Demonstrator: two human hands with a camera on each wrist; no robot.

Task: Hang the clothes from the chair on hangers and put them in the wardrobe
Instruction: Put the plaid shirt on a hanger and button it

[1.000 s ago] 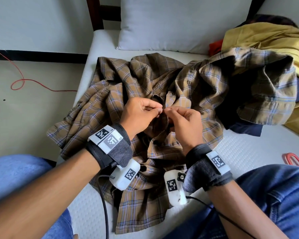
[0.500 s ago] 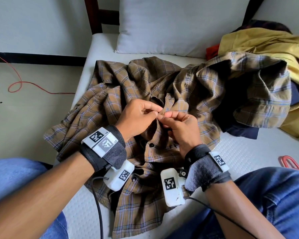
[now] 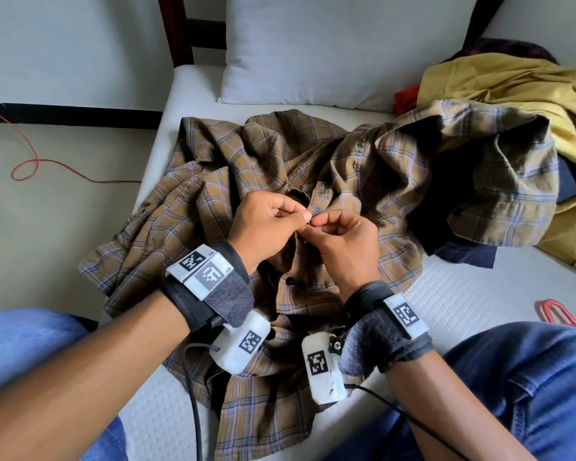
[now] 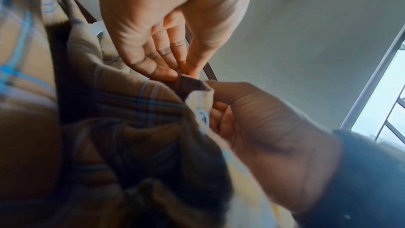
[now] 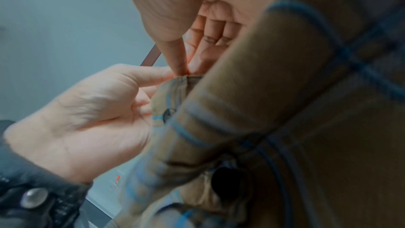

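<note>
Hands [image 3: 310, 234] now higher, both pinching plaid shirt [image 3: 213, 181] placket; white mattress [image 3: 473, 294], pillow [image 3: 330, 48] behind.

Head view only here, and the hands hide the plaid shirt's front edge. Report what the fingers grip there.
Observer: Left wrist view: the left hand pinches the top corner of the plaid shirt, on its button strip, between thumb and forefinger.
Operator: Give me the right hand.
Observer: The right hand pinches the same corner right beside the left, with its other fingers curled.
Operator: Say where the nearest button sits.
Observer: Right wrist view: a dark button sits on the strip just below the pinch. I cannot tell whether it is fastened.
</note>
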